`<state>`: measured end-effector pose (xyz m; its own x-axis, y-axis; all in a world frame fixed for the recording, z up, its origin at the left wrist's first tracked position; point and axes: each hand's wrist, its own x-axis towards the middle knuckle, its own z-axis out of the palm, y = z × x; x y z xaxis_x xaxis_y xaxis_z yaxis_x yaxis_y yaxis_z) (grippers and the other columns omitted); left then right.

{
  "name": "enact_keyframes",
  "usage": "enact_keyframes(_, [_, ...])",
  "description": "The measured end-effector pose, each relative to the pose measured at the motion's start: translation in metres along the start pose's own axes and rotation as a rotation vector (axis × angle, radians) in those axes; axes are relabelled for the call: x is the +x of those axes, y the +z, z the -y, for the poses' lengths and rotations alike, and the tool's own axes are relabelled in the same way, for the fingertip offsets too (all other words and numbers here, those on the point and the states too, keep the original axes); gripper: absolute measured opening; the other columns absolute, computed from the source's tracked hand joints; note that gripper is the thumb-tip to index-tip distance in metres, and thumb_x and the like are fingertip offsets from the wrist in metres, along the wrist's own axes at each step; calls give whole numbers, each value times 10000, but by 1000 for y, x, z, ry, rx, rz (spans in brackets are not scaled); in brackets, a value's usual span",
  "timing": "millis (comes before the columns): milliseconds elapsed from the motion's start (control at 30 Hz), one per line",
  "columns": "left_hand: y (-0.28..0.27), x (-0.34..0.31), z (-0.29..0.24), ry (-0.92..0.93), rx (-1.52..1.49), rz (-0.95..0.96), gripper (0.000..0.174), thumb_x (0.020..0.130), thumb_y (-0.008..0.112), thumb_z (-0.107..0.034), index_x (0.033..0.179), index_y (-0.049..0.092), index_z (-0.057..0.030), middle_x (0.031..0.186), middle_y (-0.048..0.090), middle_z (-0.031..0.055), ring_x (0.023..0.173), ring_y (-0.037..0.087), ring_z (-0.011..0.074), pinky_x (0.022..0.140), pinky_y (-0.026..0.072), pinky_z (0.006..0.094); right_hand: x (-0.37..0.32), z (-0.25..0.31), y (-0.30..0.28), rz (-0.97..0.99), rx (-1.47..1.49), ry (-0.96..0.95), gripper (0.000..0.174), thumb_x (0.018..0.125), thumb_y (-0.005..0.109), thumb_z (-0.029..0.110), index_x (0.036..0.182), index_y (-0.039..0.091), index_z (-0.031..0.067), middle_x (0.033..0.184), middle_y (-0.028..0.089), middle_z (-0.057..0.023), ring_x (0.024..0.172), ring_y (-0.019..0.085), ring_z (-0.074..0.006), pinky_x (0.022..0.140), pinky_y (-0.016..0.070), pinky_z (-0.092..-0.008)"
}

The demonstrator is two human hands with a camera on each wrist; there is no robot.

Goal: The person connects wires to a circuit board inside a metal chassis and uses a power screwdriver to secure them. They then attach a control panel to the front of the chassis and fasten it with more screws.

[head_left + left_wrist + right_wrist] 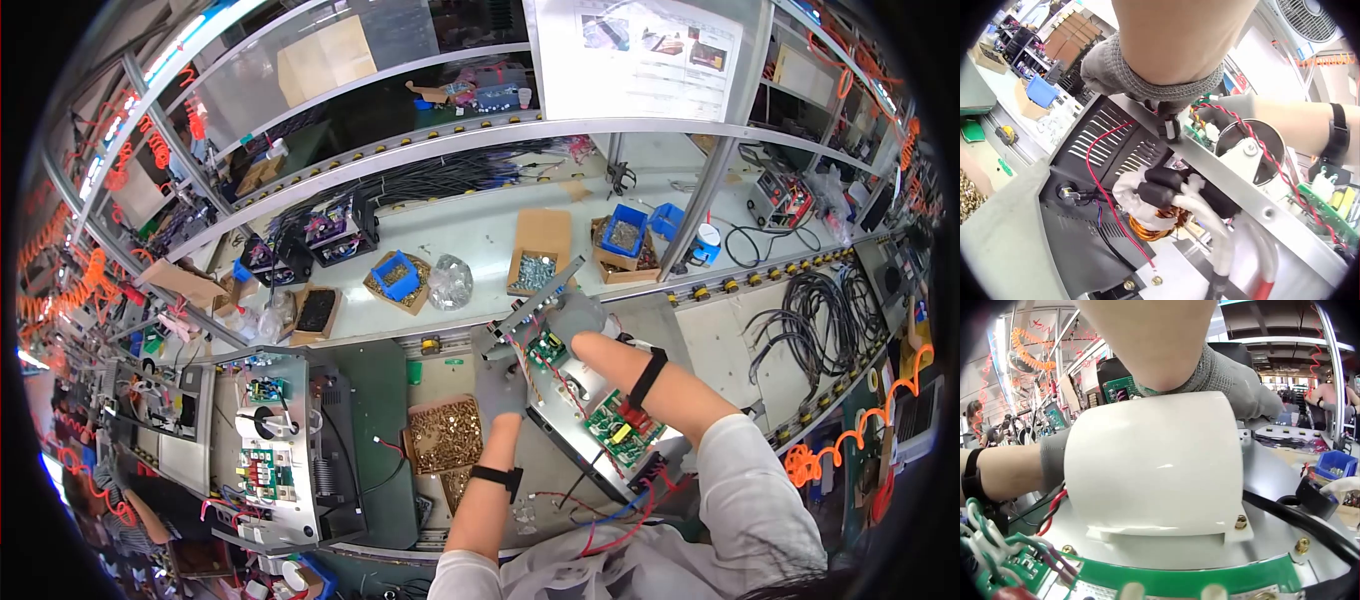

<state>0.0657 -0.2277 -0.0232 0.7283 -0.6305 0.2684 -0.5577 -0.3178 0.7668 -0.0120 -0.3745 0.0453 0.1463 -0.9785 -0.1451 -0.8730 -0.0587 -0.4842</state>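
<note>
An electrical unit with an aluminium chassis stands before me, carrying a white cylinder and green circuit boards. My left hand, in a grey glove, is at the near left end of its front panel. In the left wrist view, this glove reaches over the rail beside a black vented panel; its fingertips are hidden. Past the white cylinder, my gloved right hand is at the panel's inner side, by a small board. Its fingers are mostly hidden. A wrapped copper coil shows underneath.
A similar unit stands on the left. Between the two lies an open box of brass screws. Behind are blue bins, a screw box and a plastic bag. Black cables lie coiled at right.
</note>
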Motion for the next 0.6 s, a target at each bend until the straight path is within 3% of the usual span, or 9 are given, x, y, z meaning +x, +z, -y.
enact_keyframes(100, [5, 9, -4, -55, -30, 31, 146, 727, 631, -190, 759, 649, -49, 792, 568, 157, 774, 581, 338, 689, 466, 398, 2, -1, -10, 65, -73, -81, 437, 729, 655, 400, 1079, 608, 142, 997, 658, -83, 1010, 566, -326, 879, 431, -391])
enact_keyframes(167, [9, 6, -11, -86, 35, -101, 182, 729, 630, -200, 671, 597, -31, 731, 555, 156, 699, 568, 344, 618, 443, 420, 2, -4, -12, 77, -107, -133, 464, 714, 668, 420, 1080, 601, 142, 1007, 655, -93, 1000, 583, -315, 867, 446, -399])
enact_keyframes(300, [12, 5, -12, -210, 48, -94, 238, 735, 648, -216, 647, 553, -17, 697, 539, 148, 629, 534, 326, 565, 412, 408, 9, 1, -7, 129, -99, -109, 571, 669, 699, 439, 1138, 557, 147, 1006, 650, -115, 991, 596, -316, 844, 465, -407])
enact_keyframes(400, [15, 6, 10, -228, 61, -61, 285, 755, 658, -307, 742, 621, -25, 720, 550, 142, 644, 551, 309, 582, 433, 372, 14, -2, 1, 124, 10, -131, 572, 667, 700, 432, 1143, 545, 155, 997, 652, -114, 976, 601, -316, 846, 464, -404])
enact_keyframes(467, [14, 7, 29, 40, -263, 46, 219, 742, 679, -178, 686, 553, -8, 661, 511, 119, 579, 478, 260, 539, 389, 352, 17, -4, 0, 149, 13, -118, 562, 676, 694, 420, 1148, 537, 159, 995, 652, -114, 977, 601, -313, 843, 465, -405])
enact_keyframes(600, [14, 9, 24, 159, -262, 44, 184, 753, 670, -153, 730, 566, -2, 671, 500, 108, 608, 489, 241, 559, 399, 334, 15, -4, 3, 138, -30, -131, 541, 703, 674, 381, 1170, 506, 166, 997, 653, -107, 979, 600, -309, 836, 464, -415])
